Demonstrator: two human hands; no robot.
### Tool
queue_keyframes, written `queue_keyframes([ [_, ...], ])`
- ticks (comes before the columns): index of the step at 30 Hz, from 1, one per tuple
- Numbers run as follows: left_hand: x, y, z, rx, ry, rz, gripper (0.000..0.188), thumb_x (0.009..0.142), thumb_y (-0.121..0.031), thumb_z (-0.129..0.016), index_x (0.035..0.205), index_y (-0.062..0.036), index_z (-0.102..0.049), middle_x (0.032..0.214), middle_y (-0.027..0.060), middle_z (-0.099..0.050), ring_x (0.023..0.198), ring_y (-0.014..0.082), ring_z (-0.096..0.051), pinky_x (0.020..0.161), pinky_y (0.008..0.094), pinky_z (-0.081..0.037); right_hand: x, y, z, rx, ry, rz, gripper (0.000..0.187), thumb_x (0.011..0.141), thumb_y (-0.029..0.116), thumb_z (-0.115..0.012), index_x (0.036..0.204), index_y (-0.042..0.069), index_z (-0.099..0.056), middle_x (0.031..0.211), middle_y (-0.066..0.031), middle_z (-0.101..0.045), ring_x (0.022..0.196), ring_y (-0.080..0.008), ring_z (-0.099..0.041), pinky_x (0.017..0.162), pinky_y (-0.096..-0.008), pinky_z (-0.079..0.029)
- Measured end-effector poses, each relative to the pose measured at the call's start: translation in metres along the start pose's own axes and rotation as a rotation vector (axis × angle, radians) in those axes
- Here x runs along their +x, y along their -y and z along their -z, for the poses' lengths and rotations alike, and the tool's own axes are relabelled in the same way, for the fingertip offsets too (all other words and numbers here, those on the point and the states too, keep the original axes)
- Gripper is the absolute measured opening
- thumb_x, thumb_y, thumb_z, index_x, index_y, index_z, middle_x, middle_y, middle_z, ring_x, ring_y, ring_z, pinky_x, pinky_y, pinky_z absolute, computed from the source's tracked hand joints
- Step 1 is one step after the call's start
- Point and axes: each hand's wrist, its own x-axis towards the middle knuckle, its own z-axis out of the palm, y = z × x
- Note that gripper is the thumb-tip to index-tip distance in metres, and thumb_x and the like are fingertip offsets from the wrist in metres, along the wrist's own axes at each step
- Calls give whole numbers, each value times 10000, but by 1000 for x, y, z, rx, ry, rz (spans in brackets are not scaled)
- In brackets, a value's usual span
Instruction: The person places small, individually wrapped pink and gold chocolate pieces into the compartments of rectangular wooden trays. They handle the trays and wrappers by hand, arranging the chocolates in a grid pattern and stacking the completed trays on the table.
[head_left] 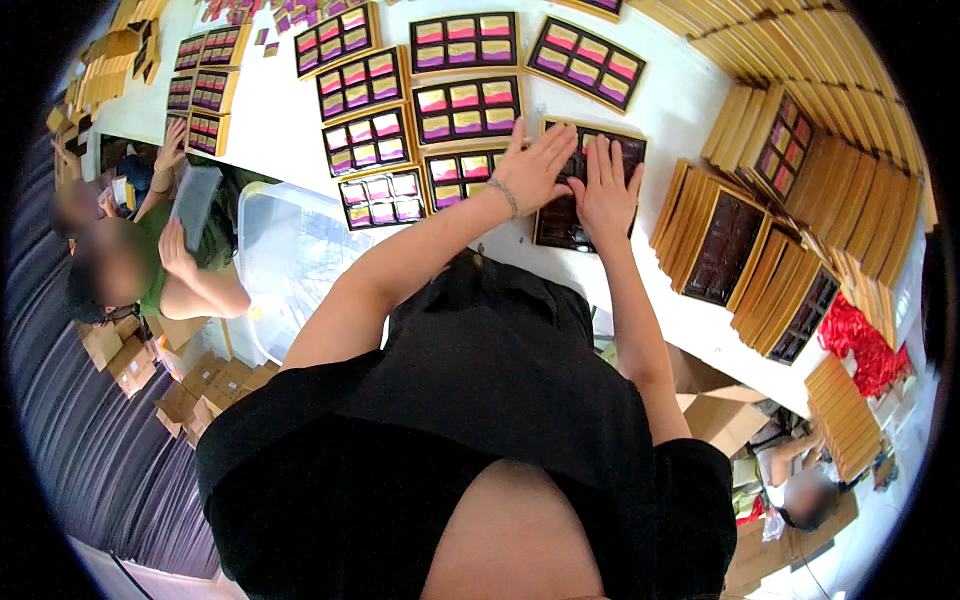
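Note:
A gold-edged box with a dark brown moulded insert (560, 229) lies on the white table in front of me. My left hand (537, 166) rests on its upper left part, fingers stretched out flat and pointing away. Beside it my right hand (606, 196) lies flat on the upper right of the same insert, fingers spread. The two thumbs almost meet; neither hand grips anything. Just left and beyond stand several similar boxes (466, 109) filled with pink, gold and purple wrapped pieces. One more filled box (586, 64) sits tilted beyond my hands.
Stacked gold boxes (688, 232) crowd the right side, some showing dark inserts (726, 247). Red ribbon-like material (866, 345) lies at far right. A clear plastic tub (290, 255) stands left of me. Co-workers sit at left (150, 265) and lower right (800, 480). Loose wrapped pieces (300, 14) lie far off.

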Motion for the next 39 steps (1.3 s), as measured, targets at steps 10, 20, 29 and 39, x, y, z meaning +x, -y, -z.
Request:
queue_keyframes([
  [10,63,163,39,-32,-439,480,483,831,-104,-535,1310,-72,-489,1421,98,-449,1320,239,-420,993,745,-218,130,10,38,383,-448,131,311,838,43,-616,1147,20,-601,1204,-119,-610,1110,-317,-572,1001,-454,-413],
  [20,174,344,-7,-14,-480,404,399,839,-198,-608,1233,-259,-595,1295,19,-570,1153,262,-542,952,449,-453,411,91,-24,54,-34,321,218,795,83,-556,987,-6,-607,1020,-185,-636,962,-314,-620,769,-399,-546],
  [29,151,330,11,-165,-500,475,345,845,-233,-625,1187,-191,-636,1031,52,-676,897,341,-644,764,426,-524,364,89,-12,595,-282,173,244,764,62,-642,1005,91,-673,883,-119,-658,778,-263,-649,642,-333,-532],
  [39,53,192,56,-1941,-454,512,316,870,40,-600,1185,21,-573,1051,145,-638,934,228,-660,818,342,-607,158,23,66,2073,161,-371,198,906,46,-608,1072,-61,-622,1058,-142,-657,936,-259,-670,847,-342,-558],
])
